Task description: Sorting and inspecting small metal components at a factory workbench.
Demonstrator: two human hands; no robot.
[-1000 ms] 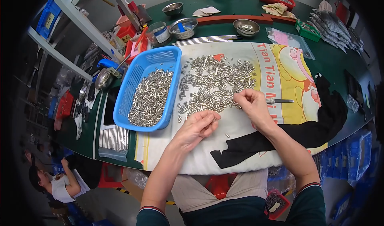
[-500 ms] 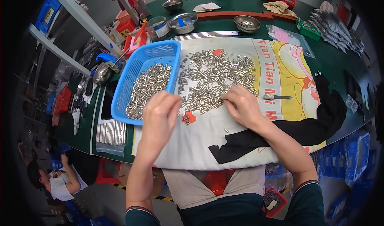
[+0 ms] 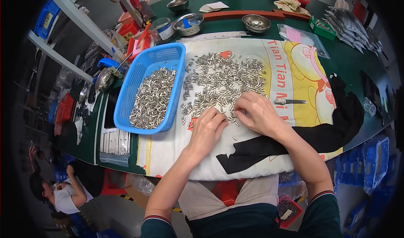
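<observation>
Many small silvery metal pins (image 3: 227, 76) lie spread in a heap on a white and yellow printed cloth (image 3: 168, 154). My left hand (image 3: 206, 130) is at the heap's near edge, thumb and fingers pinched together among a few pins. Close beside it on the right, my right hand (image 3: 257, 113) also pinches at the pins, its fingertips almost meeting the left ones. Whatever either pinch holds is too small to make out. Left of the heap stands a blue plastic basket (image 3: 122, 109), partly filled with more such pins. One loose pin (image 3: 235, 138) lies just below my hands.
A black cloth (image 3: 252, 151) stretches across the right front. Right of the heap lies a small dark-bladed tool (image 3: 294, 101). Metal bowls (image 3: 256, 22) and thin rods (image 3: 214, 37) sit at the back. A shelf frame (image 3: 84, 19) rises at the left; another person (image 3: 67, 194) is at lower left.
My left hand has moved right, from beside the basket to the heap's near edge next to my right hand. My right hand stays nearly in place; several pins now lie between the hands.
</observation>
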